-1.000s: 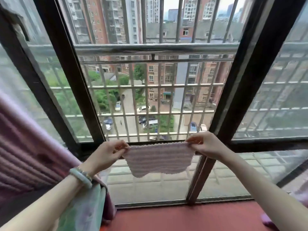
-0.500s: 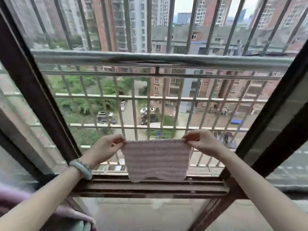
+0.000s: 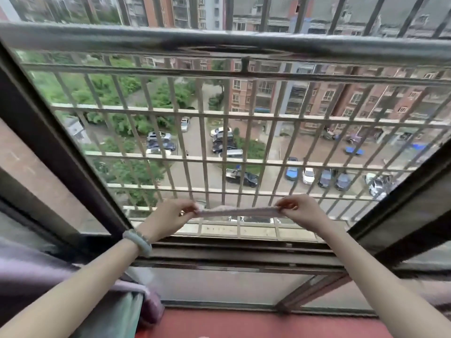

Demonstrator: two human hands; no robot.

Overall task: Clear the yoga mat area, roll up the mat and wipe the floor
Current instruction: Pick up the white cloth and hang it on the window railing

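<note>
A pale pink cloth is being held stretched out flat, edge-on to the camera, beyond the open window frame. One end is being pinched by the left hand, the other by the right hand, both grips closed narrowly on the fabric. The way outward is being barred by the metal grille just ahead. A jade bracelet is being worn on the left wrist; a lilac curtain is hanging at the left.

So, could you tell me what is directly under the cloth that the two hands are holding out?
The cloth hangs in air between the left hand and right hand. Below it are window grille bars; the street there is hidden.
</note>
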